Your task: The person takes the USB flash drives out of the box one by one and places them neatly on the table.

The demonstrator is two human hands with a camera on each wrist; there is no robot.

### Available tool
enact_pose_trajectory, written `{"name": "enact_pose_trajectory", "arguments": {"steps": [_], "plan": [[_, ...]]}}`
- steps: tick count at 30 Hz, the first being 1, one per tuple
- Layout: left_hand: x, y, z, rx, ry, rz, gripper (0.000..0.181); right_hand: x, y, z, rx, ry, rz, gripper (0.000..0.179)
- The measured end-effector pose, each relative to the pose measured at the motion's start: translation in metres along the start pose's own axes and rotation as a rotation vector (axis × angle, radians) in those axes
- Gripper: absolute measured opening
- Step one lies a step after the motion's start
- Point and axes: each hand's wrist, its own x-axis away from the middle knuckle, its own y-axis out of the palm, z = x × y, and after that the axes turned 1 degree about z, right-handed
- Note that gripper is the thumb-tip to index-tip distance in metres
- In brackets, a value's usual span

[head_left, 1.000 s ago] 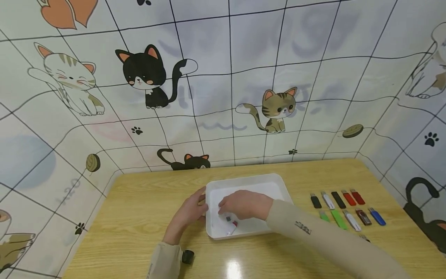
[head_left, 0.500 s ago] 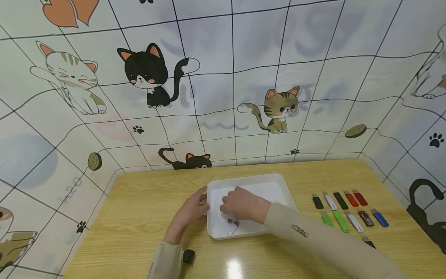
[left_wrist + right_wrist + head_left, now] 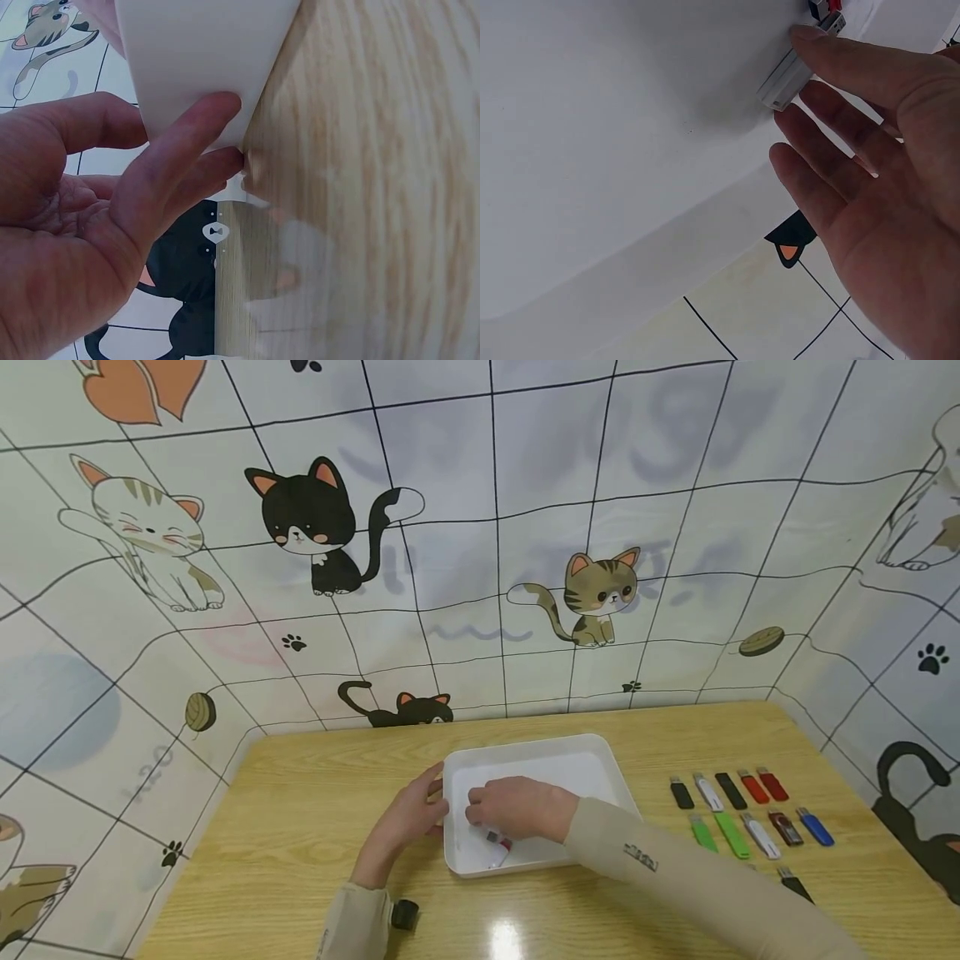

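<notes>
A white tray (image 3: 573,768) sits on the wooden table. My left hand (image 3: 411,814) is at its left end; in the left wrist view the extended fingers (image 3: 187,139) lie against the tray's outer wall. Inside the tray, my right hand (image 3: 525,808) is bent over the left half. The right wrist view shows its thumb and fingertips pinching a white USB stick (image 3: 786,81) close over the tray floor. Beside it lies another USB stick with a red part (image 3: 834,6), seen in the head view as a small white-and-red USB stick (image 3: 499,852).
Right of the tray, USB sticks lie in rows: black (image 3: 681,793), red (image 3: 753,787), green (image 3: 731,835), blue (image 3: 815,827) and others. A black stick (image 3: 793,885) lies nearer, beside my right sleeve (image 3: 675,868). A small black object (image 3: 405,913) is by my left sleeve.
My right hand has shifted slightly within the tray, its knuckles rising and then lowering again. The left hand stays at the tray's left end.
</notes>
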Motion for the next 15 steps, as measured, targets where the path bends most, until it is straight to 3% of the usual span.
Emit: {"name": "enact_pose_trajectory", "arguments": {"steps": [15], "plan": [[0.001, 0.0003, 0.0008, -0.001, 0.005, 0.006, 0.069, -0.0026, 0.0021, -0.0052, -0.013, 0.074, -0.052, 0.028]]}}
